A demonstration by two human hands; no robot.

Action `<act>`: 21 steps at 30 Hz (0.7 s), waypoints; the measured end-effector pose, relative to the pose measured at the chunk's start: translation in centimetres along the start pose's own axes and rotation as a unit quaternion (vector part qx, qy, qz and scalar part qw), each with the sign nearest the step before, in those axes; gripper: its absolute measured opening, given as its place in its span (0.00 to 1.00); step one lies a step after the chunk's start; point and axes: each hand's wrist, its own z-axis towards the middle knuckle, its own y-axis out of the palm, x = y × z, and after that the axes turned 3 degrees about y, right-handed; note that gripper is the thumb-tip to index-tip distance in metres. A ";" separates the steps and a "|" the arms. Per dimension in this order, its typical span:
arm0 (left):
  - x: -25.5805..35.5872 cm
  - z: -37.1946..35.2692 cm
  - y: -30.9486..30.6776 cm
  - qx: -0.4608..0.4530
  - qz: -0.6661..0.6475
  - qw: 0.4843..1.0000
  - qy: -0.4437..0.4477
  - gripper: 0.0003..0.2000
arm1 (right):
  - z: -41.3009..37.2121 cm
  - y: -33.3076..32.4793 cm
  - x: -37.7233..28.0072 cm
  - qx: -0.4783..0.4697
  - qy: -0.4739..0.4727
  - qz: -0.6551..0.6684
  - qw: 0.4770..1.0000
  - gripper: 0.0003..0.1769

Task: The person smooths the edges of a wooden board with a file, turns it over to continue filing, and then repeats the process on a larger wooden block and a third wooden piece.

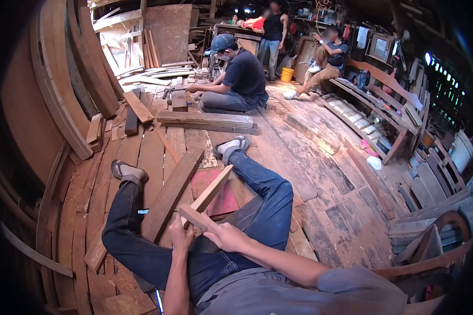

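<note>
Between my outstretched legs, my left hand (181,234) is wrapped round the near end of a pale wooden strip (213,189), which points up and away to the right. My right hand (227,236) grips a short brown wooden block (192,215) that lies across the strip near my left hand. Under the strip, a long dark plank (173,191) slants over the floor. A pink-red sheet (223,197) lies beneath the far part of the strip.
A person (242,76) sits on the floor ahead beside stacked beams (207,121). Another person (328,58) sits on a bench at the right, and one (273,37) stands behind. Tall curved boards (58,79) lean at the left. A yellow bucket (287,74) stands at the back.
</note>
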 end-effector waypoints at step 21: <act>-0.6 -0.1 0.3 0.016 0.034 0.999 0.005 0.18 | 0.5 -1.1 -0.3 -0.010 -0.012 -0.010 1.000 0.38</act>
